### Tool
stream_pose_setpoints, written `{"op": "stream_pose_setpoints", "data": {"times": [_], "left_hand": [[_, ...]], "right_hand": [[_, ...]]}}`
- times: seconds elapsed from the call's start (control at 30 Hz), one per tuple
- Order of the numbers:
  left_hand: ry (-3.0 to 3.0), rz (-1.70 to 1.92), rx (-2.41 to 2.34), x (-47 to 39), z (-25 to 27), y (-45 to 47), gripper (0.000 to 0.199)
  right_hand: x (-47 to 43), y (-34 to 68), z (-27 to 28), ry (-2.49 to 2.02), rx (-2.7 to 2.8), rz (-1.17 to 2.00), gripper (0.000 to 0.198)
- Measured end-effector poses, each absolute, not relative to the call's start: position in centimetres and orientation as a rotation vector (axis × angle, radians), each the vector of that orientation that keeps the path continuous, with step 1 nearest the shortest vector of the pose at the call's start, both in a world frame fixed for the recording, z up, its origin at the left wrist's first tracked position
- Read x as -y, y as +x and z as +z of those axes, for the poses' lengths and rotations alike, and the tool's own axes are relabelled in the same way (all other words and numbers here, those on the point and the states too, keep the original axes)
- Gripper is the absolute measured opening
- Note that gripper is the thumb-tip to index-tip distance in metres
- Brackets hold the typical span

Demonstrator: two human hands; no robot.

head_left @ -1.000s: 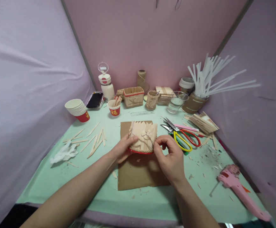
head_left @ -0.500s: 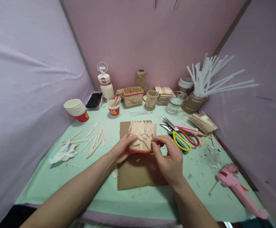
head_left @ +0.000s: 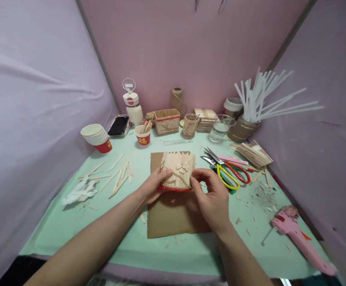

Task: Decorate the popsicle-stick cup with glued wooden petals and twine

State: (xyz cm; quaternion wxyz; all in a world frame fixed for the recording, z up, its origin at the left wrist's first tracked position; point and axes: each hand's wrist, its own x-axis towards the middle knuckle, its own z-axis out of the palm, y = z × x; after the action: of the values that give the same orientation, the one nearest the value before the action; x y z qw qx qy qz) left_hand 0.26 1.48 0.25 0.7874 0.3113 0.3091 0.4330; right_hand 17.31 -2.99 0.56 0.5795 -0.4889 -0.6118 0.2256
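Note:
A wooden-stick basket (head_left: 177, 171) with a jagged top, a flower of thin wood pieces, a twine stem and a red band along its lower edge is held above a brown cardboard sheet (head_left: 173, 222). My left hand (head_left: 156, 186) grips its left side, thumb across the front and fingers beneath or behind. My right hand (head_left: 210, 194) is at the right side, thumb and index finger pinched close to the basket's edge by the twine. Whether a small piece is between those fingertips is hidden.
To the right lie scissors (head_left: 220, 163), a pink glue gun (head_left: 294, 234) and a stack of sticks (head_left: 253, 154). Loose sticks (head_left: 120, 178) and a crumpled tissue (head_left: 80, 192) are at left. Behind stand paper cups (head_left: 97, 139), a bottle (head_left: 134, 111), a small basket (head_left: 167, 122) and a water cup (head_left: 219, 131).
Almost nothing differs. The fingers of my right hand have shifted slightly at the basket's right edge; my left hand keeps its hold.

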Motion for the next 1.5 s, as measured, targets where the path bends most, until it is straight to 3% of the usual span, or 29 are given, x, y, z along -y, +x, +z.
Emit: {"op": "stream_pose_setpoints", "data": {"times": [0.27, 0.63, 0.97, 1.5], "left_hand": [[0.651, 0.948, -0.691, -1.4, 0.1, 0.3, 0.066], [0.651, 0.942, -0.701, -1.6, -0.1, 0.2, 0.066], [0.674, 0.915, -0.657, -1.6, 0.2, 0.1, 0.06], [0.642, 0.942, -0.678, -1.6, 0.0, 0.1, 0.067]], "right_hand": [[2.9, 17.5, 0.2, -1.048, 1.33, 0.425, 0.013], [2.5, 17.5, 1.0, -0.989, 1.243, 0.557, 0.013], [3.0, 17.7, 1.0, -0.964, 1.604, 0.245, 0.031], [3.1, 17.7, 1.4, -1.008, 1.71, 0.136, 0.029]]}}
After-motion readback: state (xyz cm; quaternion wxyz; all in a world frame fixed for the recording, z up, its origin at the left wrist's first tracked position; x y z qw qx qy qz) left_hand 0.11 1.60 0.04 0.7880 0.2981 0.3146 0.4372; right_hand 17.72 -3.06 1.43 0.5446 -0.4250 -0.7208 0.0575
